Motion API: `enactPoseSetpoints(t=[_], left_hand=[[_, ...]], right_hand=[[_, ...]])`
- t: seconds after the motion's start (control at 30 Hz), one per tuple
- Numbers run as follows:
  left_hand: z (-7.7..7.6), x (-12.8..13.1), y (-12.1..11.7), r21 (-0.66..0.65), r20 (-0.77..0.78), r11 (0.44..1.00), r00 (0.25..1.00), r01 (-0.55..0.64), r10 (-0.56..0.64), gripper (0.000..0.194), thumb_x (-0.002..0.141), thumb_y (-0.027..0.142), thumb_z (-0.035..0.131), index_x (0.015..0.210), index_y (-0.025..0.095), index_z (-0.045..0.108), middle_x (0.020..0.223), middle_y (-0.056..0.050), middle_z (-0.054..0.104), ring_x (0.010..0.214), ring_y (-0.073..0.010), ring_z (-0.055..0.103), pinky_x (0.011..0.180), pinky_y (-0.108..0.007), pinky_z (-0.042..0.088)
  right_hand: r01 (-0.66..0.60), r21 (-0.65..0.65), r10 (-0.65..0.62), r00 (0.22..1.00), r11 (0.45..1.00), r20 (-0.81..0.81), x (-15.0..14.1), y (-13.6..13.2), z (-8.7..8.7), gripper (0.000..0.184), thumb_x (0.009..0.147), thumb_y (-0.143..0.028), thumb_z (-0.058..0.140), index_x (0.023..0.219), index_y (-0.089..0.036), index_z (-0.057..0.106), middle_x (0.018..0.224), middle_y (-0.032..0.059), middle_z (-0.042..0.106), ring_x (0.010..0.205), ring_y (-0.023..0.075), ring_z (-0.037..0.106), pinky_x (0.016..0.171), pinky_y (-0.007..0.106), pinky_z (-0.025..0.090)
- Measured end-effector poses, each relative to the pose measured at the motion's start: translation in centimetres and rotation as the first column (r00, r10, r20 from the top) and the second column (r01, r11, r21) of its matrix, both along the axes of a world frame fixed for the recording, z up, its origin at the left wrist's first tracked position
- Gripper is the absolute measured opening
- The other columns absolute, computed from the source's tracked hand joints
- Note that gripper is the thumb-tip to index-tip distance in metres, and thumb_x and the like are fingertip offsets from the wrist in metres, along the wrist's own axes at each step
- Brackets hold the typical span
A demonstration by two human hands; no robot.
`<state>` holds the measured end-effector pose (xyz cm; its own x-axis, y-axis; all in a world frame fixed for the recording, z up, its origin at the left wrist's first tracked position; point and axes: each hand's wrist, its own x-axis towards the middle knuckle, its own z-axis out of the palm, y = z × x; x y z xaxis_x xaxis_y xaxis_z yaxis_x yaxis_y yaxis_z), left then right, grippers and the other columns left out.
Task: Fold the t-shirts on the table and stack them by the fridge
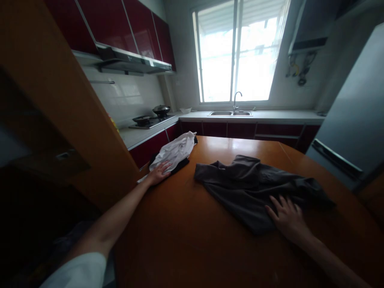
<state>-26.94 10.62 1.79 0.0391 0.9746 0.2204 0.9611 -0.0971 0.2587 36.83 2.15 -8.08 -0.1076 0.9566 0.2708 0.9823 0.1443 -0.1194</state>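
On the left side of the wooden table (183, 224) lies a white garment (177, 149), crumpled on top of a black cloth (180, 164). My left hand (160, 173) rests on the near end of this pile with its fingers stretched out. A dark grey garment (240, 184), wrinkled and loosely spread, covers the middle right of the table. My right hand (288, 218) lies on its near right part, fingers spread and holding nothing. The exact kind of each garment cannot be told from its folds.
Beyond the table runs a counter with a double sink (222, 113) under a window. Pans (161, 109) stand on a stove at the back left. A fridge (348, 116) borders the right side, and a wooden panel (99, 152) the left.
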Motion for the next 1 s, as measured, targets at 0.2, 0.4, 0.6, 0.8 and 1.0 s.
enactPoseSetpoints(t=[0.2, 0.4, 0.6, 0.8, 1.0], left_hand=[[1.7, 0.7, 0.3, 0.048, -0.013, 0.997, 0.998, -0.056, 0.056, 0.077, 0.077, 0.054, 0.065, 0.148, 0.031, 0.048, 0.159, -0.008, 0.043, 0.147, -0.0355, 0.036, 0.118, -0.056, 0.027], [1.5, 11.2, 0.3, 0.276, 0.037, 0.927, 0.961, 0.254, -0.274, 0.049, 0.092, 0.037, 0.050, 0.139, 0.026, 0.058, 0.143, -0.008, 0.059, 0.138, -0.0266, 0.048, 0.120, -0.044, 0.031], [-0.6, 22.6, 1.1, 0.246, 0.193, 0.819, 0.802, 0.518, -0.565, 0.032, 0.099, 0.037, 0.049, 0.119, 0.023, 0.070, 0.124, -0.008, 0.069, 0.116, -0.0243, 0.064, 0.106, -0.040, 0.050], [-0.7, 30.0, 4.7, 0.156, 0.131, 0.821, 0.812, 0.549, -0.568, 0.053, 0.094, 0.047, 0.061, 0.141, 0.024, 0.056, 0.135, -0.008, 0.063, 0.120, -0.0281, 0.061, 0.104, -0.041, 0.049], [-2.5, 32.8, 7.3, 0.069, -0.145, 0.858, 0.856, 0.510, -0.497, 0.056, 0.096, 0.046, 0.058, 0.148, 0.026, 0.051, 0.139, -0.009, 0.060, 0.128, -0.0325, 0.051, 0.107, -0.042, 0.044]], right_hand=[[-0.252, -0.119, 0.248, 0.967, 0.960, -0.049, 7.5, 7.1, 2.4, 0.055, 0.098, -0.049, 0.043, 0.145, -0.023, 0.057, 0.159, 0.0122, 0.042, 0.150, 0.0304, 0.032, 0.121, 0.051, 0.021], [0.162, -0.061, -0.166, 0.984, 0.985, -0.066, 7.2, 10.3, 6.8, 0.046, 0.096, -0.037, 0.052, 0.132, -0.013, 0.064, 0.152, 0.0219, 0.049, 0.144, 0.0419, 0.035, 0.112, 0.070, 0.021], [0.170, 0.017, -0.166, 0.977, 0.985, -0.137, -2.0, 3.9, 6.8, 0.044, 0.099, -0.039, 0.046, 0.135, -0.018, 0.061, 0.148, 0.0164, 0.051, 0.135, 0.0327, 0.046, 0.110, 0.051, 0.036], [0.151, -0.155, -0.161, 0.985, 0.976, -0.059, -3.5, -0.2, 5.5, 0.059, 0.100, -0.047, 0.044, 0.149, -0.014, 0.050, 0.160, 0.0186, 0.037, 0.148, 0.0340, 0.030, 0.120, 0.055, 0.019], [0.119, -0.191, -0.140, 0.985, 0.974, -0.100, -0.8, 1.6, 5.0, 0.069, 0.101, -0.059, 0.033, 0.156, -0.017, 0.041, 0.168, 0.0134, 0.023, 0.155, 0.0289, 0.017, 0.124, 0.051, 0.008]])
